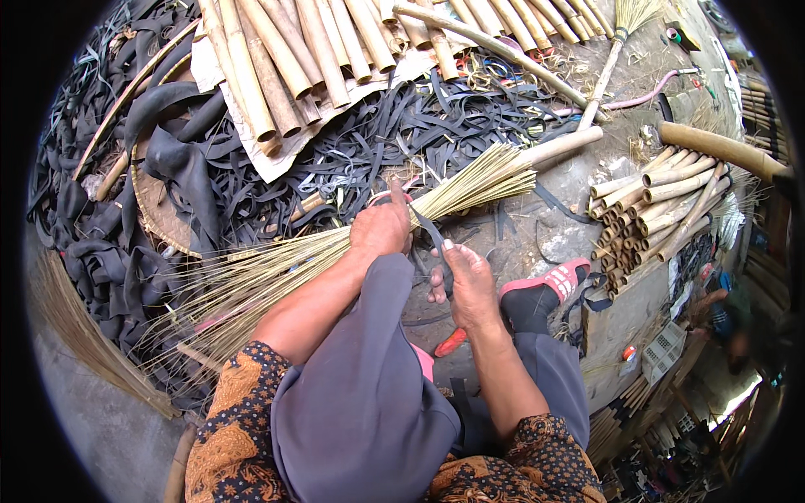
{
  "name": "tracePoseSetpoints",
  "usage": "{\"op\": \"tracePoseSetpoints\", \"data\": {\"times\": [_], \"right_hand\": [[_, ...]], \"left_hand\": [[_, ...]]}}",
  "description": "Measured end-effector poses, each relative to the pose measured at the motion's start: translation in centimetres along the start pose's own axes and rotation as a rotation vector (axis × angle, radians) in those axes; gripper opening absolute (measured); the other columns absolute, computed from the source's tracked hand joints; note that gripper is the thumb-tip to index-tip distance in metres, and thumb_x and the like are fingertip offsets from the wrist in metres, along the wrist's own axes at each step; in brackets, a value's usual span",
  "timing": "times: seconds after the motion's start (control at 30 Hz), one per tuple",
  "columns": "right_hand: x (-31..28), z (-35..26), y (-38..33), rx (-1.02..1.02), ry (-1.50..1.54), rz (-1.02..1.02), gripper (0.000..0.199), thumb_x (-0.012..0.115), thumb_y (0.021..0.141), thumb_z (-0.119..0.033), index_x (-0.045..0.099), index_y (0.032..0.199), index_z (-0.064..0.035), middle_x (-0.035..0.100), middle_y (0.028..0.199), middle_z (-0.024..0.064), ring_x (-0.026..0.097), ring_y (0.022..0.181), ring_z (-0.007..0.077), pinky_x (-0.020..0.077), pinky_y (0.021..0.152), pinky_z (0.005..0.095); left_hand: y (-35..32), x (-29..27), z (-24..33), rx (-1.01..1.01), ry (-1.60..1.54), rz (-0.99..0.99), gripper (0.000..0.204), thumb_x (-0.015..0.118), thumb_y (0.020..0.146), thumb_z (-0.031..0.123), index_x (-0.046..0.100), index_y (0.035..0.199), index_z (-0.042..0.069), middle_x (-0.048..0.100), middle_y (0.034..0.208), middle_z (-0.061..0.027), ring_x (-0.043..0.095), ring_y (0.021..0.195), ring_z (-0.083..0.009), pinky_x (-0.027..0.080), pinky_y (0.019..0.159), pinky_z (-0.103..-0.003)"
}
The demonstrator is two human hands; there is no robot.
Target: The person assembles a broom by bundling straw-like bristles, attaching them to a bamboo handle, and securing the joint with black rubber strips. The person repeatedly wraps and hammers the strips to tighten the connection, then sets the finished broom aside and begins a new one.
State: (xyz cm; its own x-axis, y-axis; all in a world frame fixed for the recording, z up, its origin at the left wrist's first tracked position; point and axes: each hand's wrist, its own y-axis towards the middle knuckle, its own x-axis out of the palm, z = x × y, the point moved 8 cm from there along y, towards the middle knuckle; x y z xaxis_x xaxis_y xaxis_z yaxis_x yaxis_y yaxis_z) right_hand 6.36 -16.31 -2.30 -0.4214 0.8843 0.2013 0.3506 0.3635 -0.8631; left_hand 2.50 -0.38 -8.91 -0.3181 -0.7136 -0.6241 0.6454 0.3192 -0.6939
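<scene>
A bundle of thin yellow-green broom sticks (470, 182) lies slantwise before me, its loose thin ends fanning out to the lower left. My left hand (381, 228) is wrapped round its middle, index finger stretched along the far side. A black rubber strip (429, 226) runs from the bundle beside that hand to my right hand (470, 281), which grips it between thumb and fingers. From the bundle's right end a pale bamboo handle (560, 149) sticks out; whether it reaches inside is hidden. An orange-red object (451, 342) lies on the ground below my right hand.
Black rubber strips (394, 126) are heaped beyond the bundle and to the left. Bamboo tubes (319, 50) lie on a pale sheet (270, 163) at the back. Stacked bamboo pieces (658, 210) stand right. A finished broom (608, 71) lies at the far right. My pink sandal (560, 281) is nearby.
</scene>
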Motion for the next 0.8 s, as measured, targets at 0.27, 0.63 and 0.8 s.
{"op": "tracePoseSetpoints", "data": {"times": [0.27,0.63,0.8], "right_hand": [[-0.1,-0.6,-0.4,0.046,0.052,0.063,0.033,0.064,0.108,-0.036,0.063,0.112,-0.0029,0.06,0.07,0.0042,0.048,0.046,0.0126,0.0482,0.05,0.0304],[-8.5,6.2,1.9,-0.057,-0.781,-0.05,0.025,0.056,0.11,-0.027,0.061,0.117,-0.0043,0.059,0.081,0.0016,0.056,0.069,0.0106,0.0482,0.064,0.0303],[-1.1,-1.3,4.6,-1.304,-1.293,0.042,0.021,0.062,0.101,-0.021,0.066,0.11,-0.0029,0.068,0.091,0.0141,0.065,0.082,0.0294,0.0512,0.077,0.0417]], "left_hand": [[-0.1,-0.2,-0.1,0.061,-0.036,-0.001,0.045,0.058,0.096,0.012,0.056,0.139,-0.003,0.077,0.097,-0.0251,0.078,0.091,-0.0405,0.062,0.08,-0.051],[-0.7,-2.0,0.7,0.307,-0.505,-0.267,0.047,0.086,0.072,0.023,0.075,0.111,0.0,0.078,0.09,-0.0167,0.075,0.083,-0.0287,0.059,0.079,-0.041],[-3.2,-0.3,3.5,0.454,-0.734,-0.721,0.039,0.087,0.074,0.019,0.074,0.104,-0.002,0.073,0.079,-0.0059,0.067,0.07,-0.015,0.054,0.066,-0.034]]}}
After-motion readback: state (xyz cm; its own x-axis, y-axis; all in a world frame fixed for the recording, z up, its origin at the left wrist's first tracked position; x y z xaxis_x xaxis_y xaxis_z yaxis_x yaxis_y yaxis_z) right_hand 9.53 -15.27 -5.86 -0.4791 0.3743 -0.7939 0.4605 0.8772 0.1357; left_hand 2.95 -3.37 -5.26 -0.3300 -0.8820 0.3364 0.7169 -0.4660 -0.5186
